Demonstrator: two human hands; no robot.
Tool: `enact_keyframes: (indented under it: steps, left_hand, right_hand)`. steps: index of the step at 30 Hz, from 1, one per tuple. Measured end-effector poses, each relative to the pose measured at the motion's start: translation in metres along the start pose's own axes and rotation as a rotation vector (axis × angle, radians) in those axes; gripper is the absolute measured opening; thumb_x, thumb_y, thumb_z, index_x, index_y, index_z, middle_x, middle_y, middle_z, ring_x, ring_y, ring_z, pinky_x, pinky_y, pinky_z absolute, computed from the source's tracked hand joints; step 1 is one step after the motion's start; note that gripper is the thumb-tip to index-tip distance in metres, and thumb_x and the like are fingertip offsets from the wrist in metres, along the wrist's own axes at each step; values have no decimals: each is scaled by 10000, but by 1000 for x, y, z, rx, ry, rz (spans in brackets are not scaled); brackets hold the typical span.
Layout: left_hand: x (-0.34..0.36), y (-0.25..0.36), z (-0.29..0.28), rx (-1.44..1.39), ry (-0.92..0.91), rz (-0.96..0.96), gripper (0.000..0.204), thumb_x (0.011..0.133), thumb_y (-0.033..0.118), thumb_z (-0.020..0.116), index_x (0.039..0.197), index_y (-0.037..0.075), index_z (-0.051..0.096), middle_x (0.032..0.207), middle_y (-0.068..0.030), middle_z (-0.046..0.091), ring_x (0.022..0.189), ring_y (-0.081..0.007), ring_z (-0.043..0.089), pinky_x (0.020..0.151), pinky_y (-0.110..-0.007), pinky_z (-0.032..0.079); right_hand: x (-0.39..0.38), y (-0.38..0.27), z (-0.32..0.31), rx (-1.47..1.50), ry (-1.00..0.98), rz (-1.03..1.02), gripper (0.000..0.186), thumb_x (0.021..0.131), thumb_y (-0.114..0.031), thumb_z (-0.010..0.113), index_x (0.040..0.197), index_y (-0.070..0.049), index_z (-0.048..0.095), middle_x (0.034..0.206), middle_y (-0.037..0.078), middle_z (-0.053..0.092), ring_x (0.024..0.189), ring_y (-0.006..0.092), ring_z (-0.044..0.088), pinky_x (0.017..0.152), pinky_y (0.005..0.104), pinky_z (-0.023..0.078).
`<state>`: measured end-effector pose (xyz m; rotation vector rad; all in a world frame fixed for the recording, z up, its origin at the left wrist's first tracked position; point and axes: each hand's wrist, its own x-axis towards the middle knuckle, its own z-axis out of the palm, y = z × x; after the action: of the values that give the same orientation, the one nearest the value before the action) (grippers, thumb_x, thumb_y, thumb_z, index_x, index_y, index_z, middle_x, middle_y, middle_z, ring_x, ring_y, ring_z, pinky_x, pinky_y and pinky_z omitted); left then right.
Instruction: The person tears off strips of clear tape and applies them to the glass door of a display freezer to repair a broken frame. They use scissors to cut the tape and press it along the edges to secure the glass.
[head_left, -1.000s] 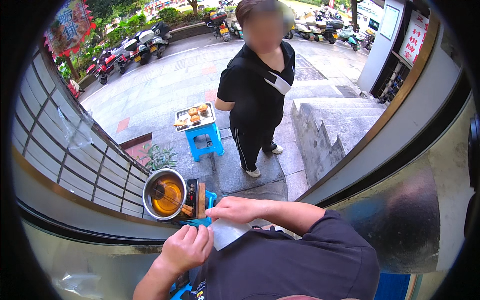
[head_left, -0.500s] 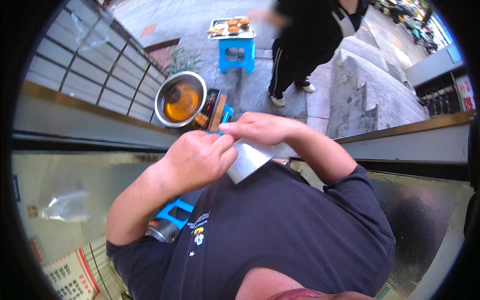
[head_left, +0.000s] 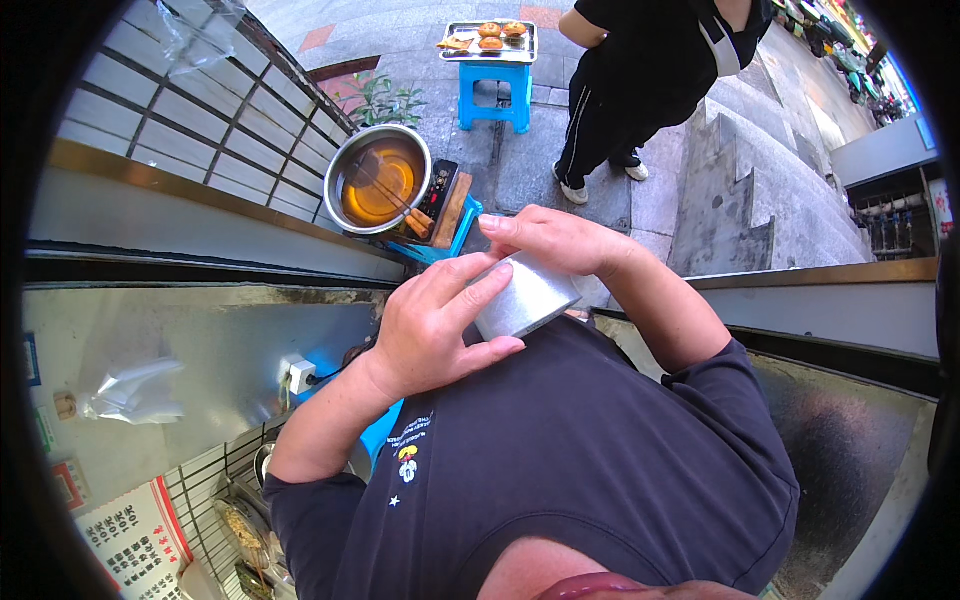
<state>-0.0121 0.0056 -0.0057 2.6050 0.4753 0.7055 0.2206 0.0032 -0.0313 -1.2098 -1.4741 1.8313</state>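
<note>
Two hands, close together in front of your chest, both on one silver metal piece (head_left: 535, 300). Your left hand (head_left: 425, 325) is at its left side: fingertips on the face, thumb splayed apart near the near corner. Your right hand (head_left: 560, 240) lies palm-down over the far edge, fingers hidden. Can't tell whether either is clamped tight. Neither hand is clearly nearer; the piece sits just right of the left hand and on the near side of the right. Visible part seems to run longer from near left to far right, but the far end is covered, so true long axis unclear. Far left: pot (head_left: 345, 215) of amber liquid, cooker (head_left: 440, 190) right beside it. Farther: tray (head_left: 447, 30) on blue stool (head_left: 496, 75).
</note>
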Motion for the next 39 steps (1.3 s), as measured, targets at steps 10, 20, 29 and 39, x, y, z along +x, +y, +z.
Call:
enact_keyframes:
  steps: [10, 20, 29, 39]
  left_hand:
    - [12, 20, 0, 154, 102, -12, 518, 675, 277, 855, 1079, 41, 632, 1048, -123, 628, 959, -302, 639, 825, -391, 521]
    - [16, 33, 17, 278, 140, -55, 518, 620, 235, 879, 1034, 64, 619, 968, -100, 609, 860, -287, 618, 729, -389, 510]
    - [13, 32, 22, 367, 174, 13, 504, 579, 119, 813, 1032, 62, 598, 986, -101, 612, 853, -282, 624, 730, -398, 515]
    - [16, 25, 24, 412, 237, 184, 303, 744, 142, 683, 1021, 60, 589, 957, -90, 595, 857, -259, 622, 746, -364, 518]
  right_hand:
    - [1, -5, 1, -186, 66, 57, 799, 1001, -687, 357, 1067, 14, 735, 972, 162, 721, 915, 222, 656, 868, 387, 515]
    - [-10, -1, 11, -100, 180, 47, 784, 1014, -662, 377, 973, 28, 748, 917, 144, 709, 800, 200, 648, 746, 367, 531]
    - [-17, -3, 15, -173, 248, 61, 803, 1023, -646, 347, 959, 55, 733, 878, 223, 707, 800, 274, 672, 765, 413, 528]
    - [-18, -5, 15, -208, 278, 28, 788, 1029, -638, 351, 986, 52, 728, 920, 215, 720, 837, 265, 676, 788, 405, 539]
